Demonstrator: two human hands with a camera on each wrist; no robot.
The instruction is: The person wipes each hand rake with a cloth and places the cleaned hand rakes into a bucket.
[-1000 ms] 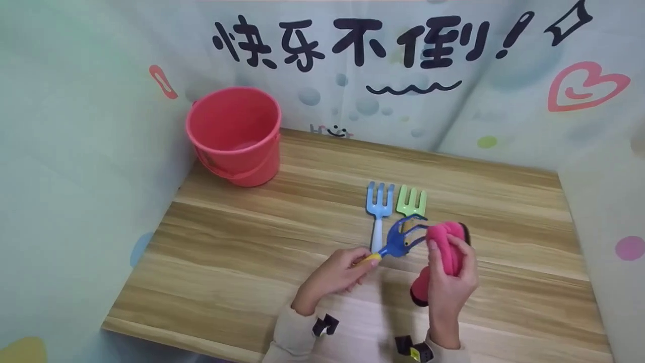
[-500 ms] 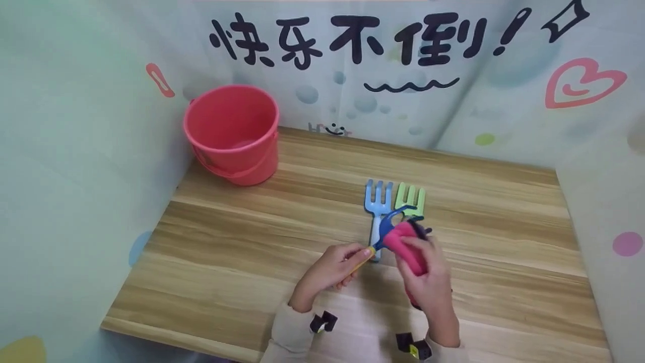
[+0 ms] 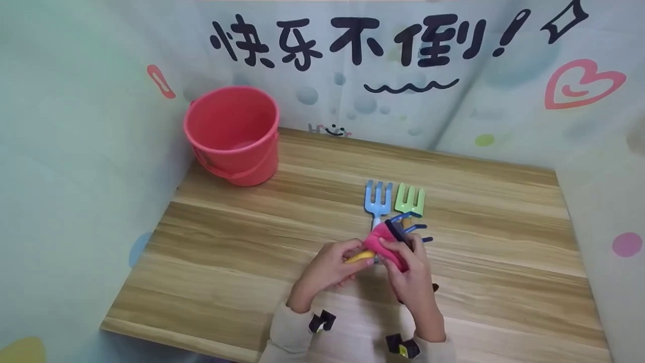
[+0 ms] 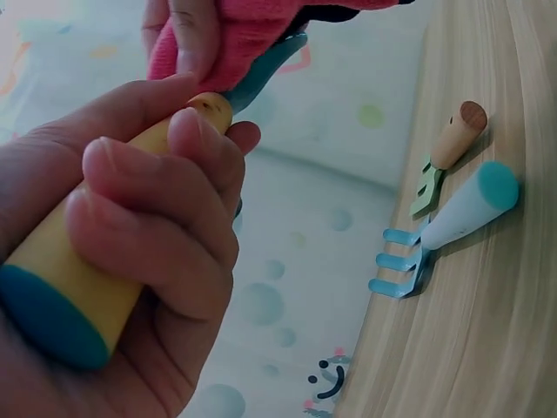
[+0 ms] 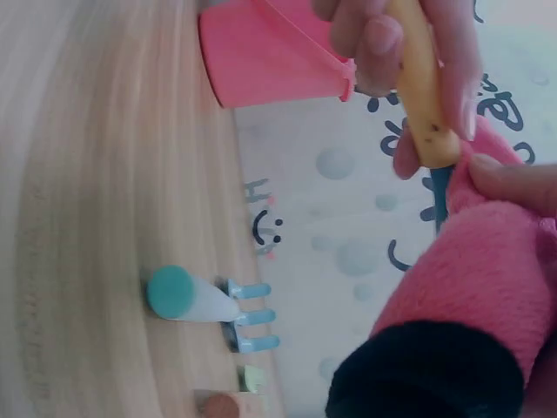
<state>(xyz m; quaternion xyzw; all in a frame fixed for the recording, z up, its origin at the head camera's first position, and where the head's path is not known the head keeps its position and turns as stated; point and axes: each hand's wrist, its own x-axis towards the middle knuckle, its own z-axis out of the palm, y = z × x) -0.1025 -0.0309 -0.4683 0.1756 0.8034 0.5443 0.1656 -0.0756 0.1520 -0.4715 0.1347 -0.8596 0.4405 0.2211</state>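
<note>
My left grip (image 3: pixel 332 263) clamps the rake (image 3: pixel 361 256), seemingly steadying it; my right grip (image 3: pixel 412 272) pinches pink cloth (image 3: pixel 377 238) against it. At the cloth's 1 o'clock lies a green fork (image 3: pixel 409 207).

Pink cloth (image 3: pixel 379 238), blue rake (image 3: pixel 416 228), yellow handle (image 3: pixel 360 257); woodgrain table (image 3: pixel 252 242)

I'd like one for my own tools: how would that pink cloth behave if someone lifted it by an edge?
The pink cloth would probably flop, since it bunches and folds in the right hand. It's likely light, as it looks like soft fabric. Its fuzzy surface suggests it wouldn't slip easily.
</note>
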